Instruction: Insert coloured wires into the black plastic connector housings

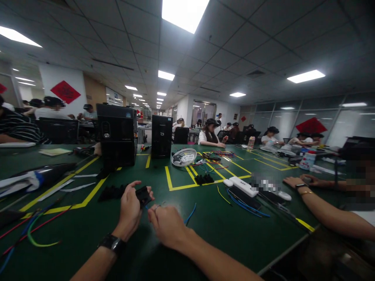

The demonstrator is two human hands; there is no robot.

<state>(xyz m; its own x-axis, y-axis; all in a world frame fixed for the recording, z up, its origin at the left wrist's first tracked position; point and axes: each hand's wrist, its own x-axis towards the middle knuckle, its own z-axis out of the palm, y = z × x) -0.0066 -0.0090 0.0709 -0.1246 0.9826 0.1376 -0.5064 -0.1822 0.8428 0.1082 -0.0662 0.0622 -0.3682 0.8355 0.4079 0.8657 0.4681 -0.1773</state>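
My left hand (129, 210) is closed around a small black plastic part (144, 195) just above the green table (205, 230). Close to its right, my right hand (166, 224) is curled, its fingertips pinched on a thin blue wire (190, 215) that trails off to the right. A black watch (112, 242) sits on my left wrist. A heap of similar black parts (111, 192) lies just left of my left hand.
Two black computer towers (117, 134) (161, 136) stand behind. A white basket (183, 157), more black parts (204, 179), a white power strip (244, 186) and loose coloured wires (35, 230) lie around. A co-worker's arm (325, 210) rests at right. Other people sit at far tables.
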